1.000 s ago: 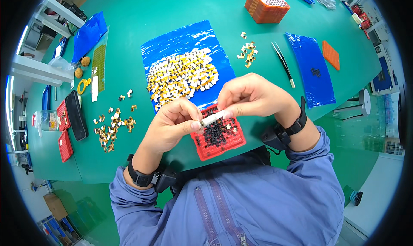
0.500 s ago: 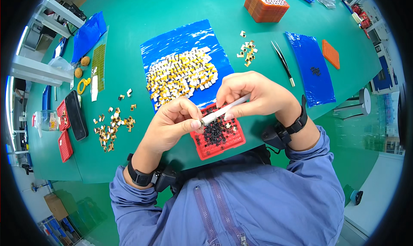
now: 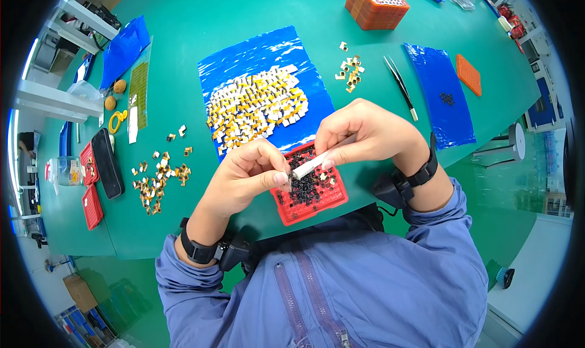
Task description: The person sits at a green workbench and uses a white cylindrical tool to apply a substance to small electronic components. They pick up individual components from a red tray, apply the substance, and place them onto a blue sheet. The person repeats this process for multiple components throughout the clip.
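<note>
My right hand (image 3: 368, 135) is closed round a white pen-like stick (image 3: 311, 165), which slants down toward my left fingertips. The fingers of my left hand (image 3: 247, 174) are pinched together just beside the stick's tip. Whatever they hold is too small to make out. Under both hands lies a red tray (image 3: 320, 208) with a perforated grid, scattered with many tiny black parts (image 3: 304, 191) and a few pale ones. Beyond it, a blue sheet (image 3: 244, 54) carries a dense spread of small white-and-gold pieces (image 3: 259, 107).
Loose gold pieces lie left (image 3: 159, 180) and upper right (image 3: 350, 71). Tweezers (image 3: 400, 86) rest beside another blue sheet (image 3: 436, 95) with a black pile. Orange trays (image 3: 376, 7) are stacked at the back. A dark phone-like slab (image 3: 107, 163) and yellow-handled scissors (image 3: 117, 121) sit left.
The white stick has drawn back slightly to the right with my right hand, and a small gap now shows between its tip and my left fingertips. My left hand has barely moved.
</note>
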The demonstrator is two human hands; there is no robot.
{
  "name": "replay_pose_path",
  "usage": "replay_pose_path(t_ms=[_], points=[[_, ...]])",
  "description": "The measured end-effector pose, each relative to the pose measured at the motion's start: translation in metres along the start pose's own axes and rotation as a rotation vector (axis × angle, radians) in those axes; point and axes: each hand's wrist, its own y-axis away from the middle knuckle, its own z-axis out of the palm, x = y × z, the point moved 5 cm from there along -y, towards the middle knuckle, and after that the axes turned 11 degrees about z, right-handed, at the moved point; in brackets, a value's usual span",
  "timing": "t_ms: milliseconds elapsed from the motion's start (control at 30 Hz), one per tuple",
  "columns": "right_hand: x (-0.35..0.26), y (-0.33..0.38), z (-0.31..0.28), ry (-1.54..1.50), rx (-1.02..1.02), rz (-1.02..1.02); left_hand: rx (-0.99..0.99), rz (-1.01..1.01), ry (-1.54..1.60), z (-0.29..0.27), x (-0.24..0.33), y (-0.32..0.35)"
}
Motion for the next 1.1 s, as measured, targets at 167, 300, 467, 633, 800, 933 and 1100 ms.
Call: replay_pose_path(t_ms=[167,300,467,633,800,933,1100], points=[[-0.005,0.006,-0.012,0.041,0.069,-0.010,-0.031,-0.010,0.064,0.001,0.004,0.001],[-0.005,0.009,-0.016,-0.031,0.124,-0.004,-0.050,0.024,-0.074,0.005,0.008,0.002],[-0.003,0.008,-0.017,-0.022,0.109,-0.002,-0.052,0.019,-0.165,0.006,0.009,0.002],[-0.005,0.008,-0.016,-0.019,0.101,0.005,-0.063,0.006,-0.212,0.007,0.010,0.002],[-0.004,0.007,-0.016,0.016,0.102,-0.004,-0.067,0.016,-0.221,0.006,0.009,0.002],[-0.004,0.007,-0.015,0.018,0.098,-0.002,-0.034,0.055,-0.233,0.002,0.011,0.002],[-0.004,0.008,-0.015,0.010,0.108,-0.002,0.130,0.087,-0.392,-0.012,0.024,-0.001]])
